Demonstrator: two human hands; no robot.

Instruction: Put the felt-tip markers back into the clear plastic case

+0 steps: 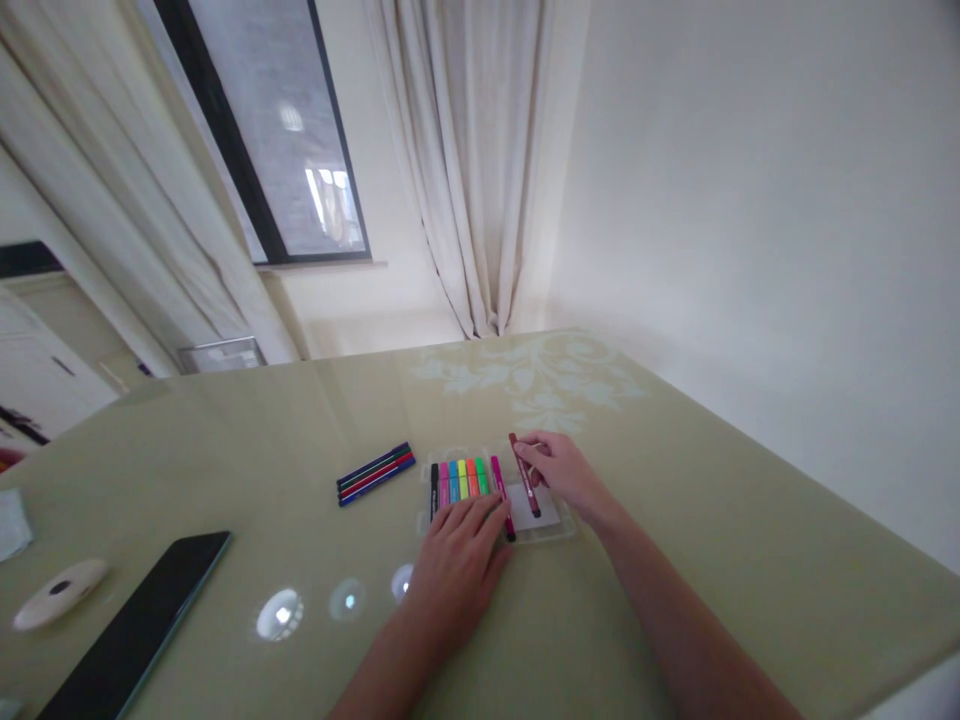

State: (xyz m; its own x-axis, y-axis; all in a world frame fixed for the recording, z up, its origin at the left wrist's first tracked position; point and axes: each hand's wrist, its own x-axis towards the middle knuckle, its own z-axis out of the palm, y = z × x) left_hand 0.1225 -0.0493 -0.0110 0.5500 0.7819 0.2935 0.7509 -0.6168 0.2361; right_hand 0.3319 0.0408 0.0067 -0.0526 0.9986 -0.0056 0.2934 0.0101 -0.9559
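A clear plastic case (559,530) lies on the table with a row of coloured markers (463,478) in its left part. Across the lower ends of that row rests my left hand (466,545), its fingers stretched out flat, hiding part of the row. Beside its fingertips a magenta marker (499,480) lies at a slant, reaching past the case's front edge. My right hand (555,465) pinches a dark red marker (525,482) between thumb and fingers, tilted above the white right part of the case.
Left of the case lie several dark blue, green and red pens (376,474) side by side. A black tablet-like slab (142,620) and a white oval object (61,594) are at the near left. A white wall (765,280) borders the table's right side.
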